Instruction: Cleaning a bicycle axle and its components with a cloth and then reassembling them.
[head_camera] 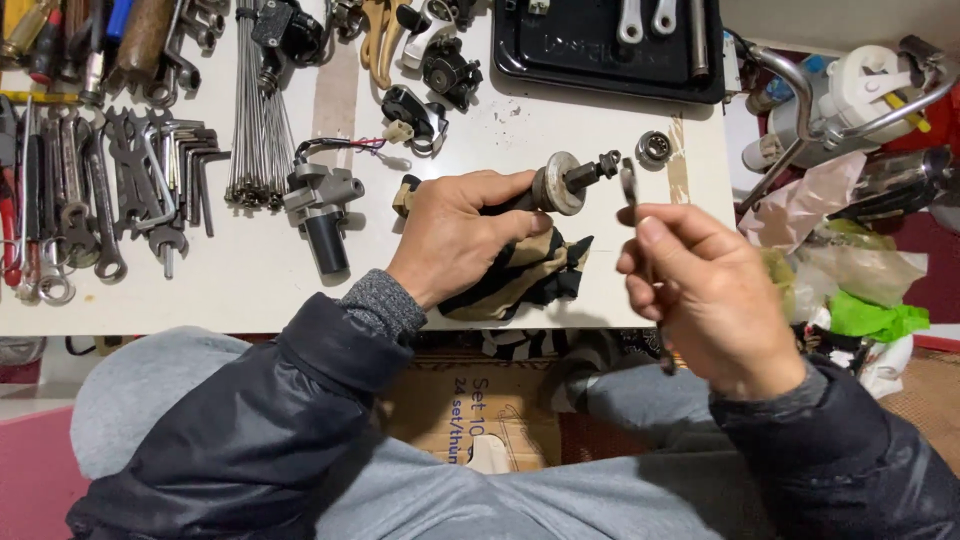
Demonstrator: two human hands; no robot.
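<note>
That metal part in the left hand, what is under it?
Under the metal part, a striped black-and-tan cloth lies on the white table. The left hand covers the part's rear and whatever lies beneath the palm.

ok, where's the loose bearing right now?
Head view: the bearing lies on the white table, upper right, just past the wrench tip held in the right hand, below the black tray.

White table [280,290] — wrenches [90,190], spokes [258,110], black tray [600,60] on it.

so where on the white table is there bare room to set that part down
Bare patches: between the spoke bundle and grey switch unit, down to the table front edge; also between the black tray and the axle part. The wrenches crowd the far left.
</note>
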